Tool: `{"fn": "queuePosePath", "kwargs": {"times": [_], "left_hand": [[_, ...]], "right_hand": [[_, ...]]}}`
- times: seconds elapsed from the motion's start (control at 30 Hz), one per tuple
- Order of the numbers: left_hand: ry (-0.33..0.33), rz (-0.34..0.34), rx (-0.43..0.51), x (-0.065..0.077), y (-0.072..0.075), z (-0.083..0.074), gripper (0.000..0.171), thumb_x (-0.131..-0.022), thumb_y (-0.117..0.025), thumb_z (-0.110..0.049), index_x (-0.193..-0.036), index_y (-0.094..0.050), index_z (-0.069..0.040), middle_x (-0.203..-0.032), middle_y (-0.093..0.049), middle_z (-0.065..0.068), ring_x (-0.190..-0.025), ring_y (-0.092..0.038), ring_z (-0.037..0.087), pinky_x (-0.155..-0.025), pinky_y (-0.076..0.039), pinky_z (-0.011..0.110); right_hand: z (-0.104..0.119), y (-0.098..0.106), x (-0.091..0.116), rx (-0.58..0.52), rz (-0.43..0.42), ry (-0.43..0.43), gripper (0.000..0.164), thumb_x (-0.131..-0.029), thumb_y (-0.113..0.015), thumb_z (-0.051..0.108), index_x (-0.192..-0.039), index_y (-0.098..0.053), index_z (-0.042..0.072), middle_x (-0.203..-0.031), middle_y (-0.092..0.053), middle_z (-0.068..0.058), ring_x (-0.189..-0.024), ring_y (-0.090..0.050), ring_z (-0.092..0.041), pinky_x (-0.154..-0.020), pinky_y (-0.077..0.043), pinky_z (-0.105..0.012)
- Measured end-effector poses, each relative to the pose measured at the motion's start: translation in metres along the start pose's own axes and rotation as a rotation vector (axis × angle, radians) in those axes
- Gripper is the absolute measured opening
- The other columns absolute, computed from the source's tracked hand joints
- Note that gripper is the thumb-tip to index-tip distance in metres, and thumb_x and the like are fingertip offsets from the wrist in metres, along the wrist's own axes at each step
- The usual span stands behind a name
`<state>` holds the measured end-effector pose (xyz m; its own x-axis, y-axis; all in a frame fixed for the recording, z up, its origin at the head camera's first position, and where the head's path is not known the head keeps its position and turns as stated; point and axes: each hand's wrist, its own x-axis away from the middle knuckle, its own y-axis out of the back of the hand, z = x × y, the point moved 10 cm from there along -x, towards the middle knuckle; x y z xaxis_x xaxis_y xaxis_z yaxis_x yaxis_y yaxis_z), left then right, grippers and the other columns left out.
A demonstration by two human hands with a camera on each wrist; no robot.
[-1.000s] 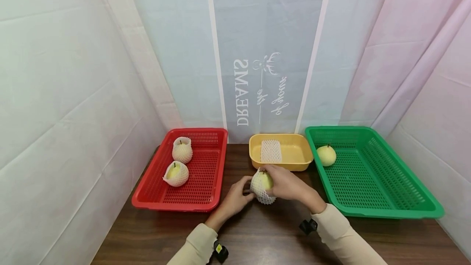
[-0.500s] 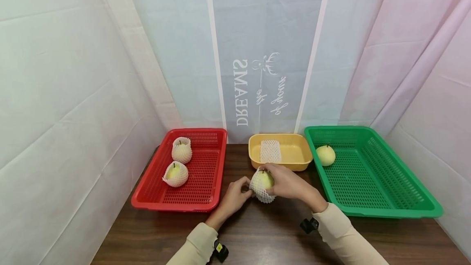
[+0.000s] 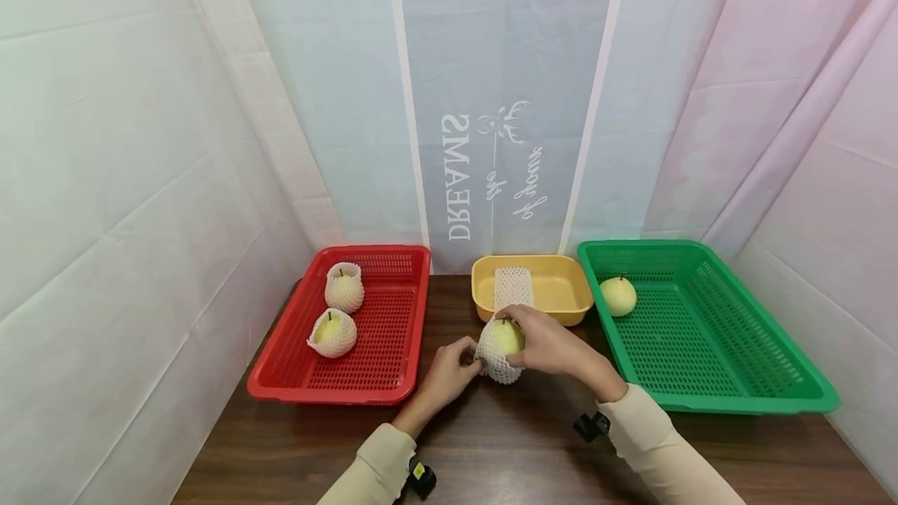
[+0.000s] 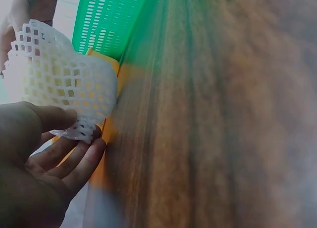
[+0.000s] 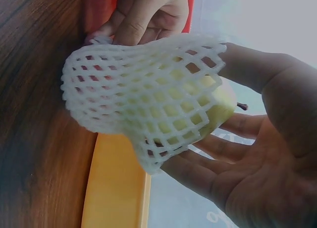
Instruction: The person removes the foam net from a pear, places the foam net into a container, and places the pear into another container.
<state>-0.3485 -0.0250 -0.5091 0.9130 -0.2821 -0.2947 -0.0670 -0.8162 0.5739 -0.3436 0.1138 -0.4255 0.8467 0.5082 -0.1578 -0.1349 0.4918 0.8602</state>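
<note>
A pale yellow pear [image 3: 510,336] sits partway inside a white foam net sleeve [image 3: 495,363], its stem end showing at the top. My right hand [image 3: 550,343] holds the pear from the right, thumb and fingers curled round its upper part and the sleeve's mouth. On the other side, my left hand [image 3: 449,372] pinches the sleeve's lower edge between thumb and fingers, as the left wrist view shows on the foam net [image 4: 64,84]. In the right wrist view the sleeve's lower end [image 5: 94,89] hangs loose beyond the pear.
At left, a red basket [image 3: 414,349] holds two netted pears [image 3: 344,292]. A yellow tray [image 3: 561,294] with a flat foam net [image 3: 513,287] stands behind the hands. The green basket [image 3: 701,318] at right contains a bare pear [image 3: 618,297]. All stand on a dark wooden table [image 3: 491,450].
My left thumb and fingers have closed together on the sleeve's lower edge. My right hand keeps its hold on the pear, which has risen slightly.
</note>
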Motion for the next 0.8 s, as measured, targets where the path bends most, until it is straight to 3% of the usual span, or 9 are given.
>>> {"fn": "queuePosePath", "kwargs": {"times": [0.53, 0.8], "left_hand": [[0.058, -0.002, 0.086, -0.006, 0.002, 0.005, 0.006, -0.093, -0.077, -0.009, -0.097, -0.073, -0.008, -0.089, -0.075, 0.002, -0.076, -0.062, 0.001, -0.073, -0.052, 0.021], [0.074, -0.005, 0.091, -0.005, -0.001, 0.007, 0.004, -0.093, -0.076, -0.009, -0.096, -0.072, -0.010, -0.089, -0.075, 0.002, -0.078, -0.067, 0.008, -0.072, -0.054, 0.022]], "right_hand": [[0.003, 0.017, -0.004, -0.011, -0.048, 0.038, 0.065, -0.078, -0.089, 0.015, -0.136, -0.062, 0.004, -0.129, -0.067, -0.013, -0.110, -0.065, -0.024, -0.087, -0.056, -0.039], [0.006, 0.023, -0.001, -0.018, -0.065, 0.057, 0.068, -0.076, -0.090, 0.015, -0.137, -0.062, 0.005, -0.128, -0.068, -0.011, -0.109, -0.064, -0.022, -0.087, -0.055, -0.037]]}}
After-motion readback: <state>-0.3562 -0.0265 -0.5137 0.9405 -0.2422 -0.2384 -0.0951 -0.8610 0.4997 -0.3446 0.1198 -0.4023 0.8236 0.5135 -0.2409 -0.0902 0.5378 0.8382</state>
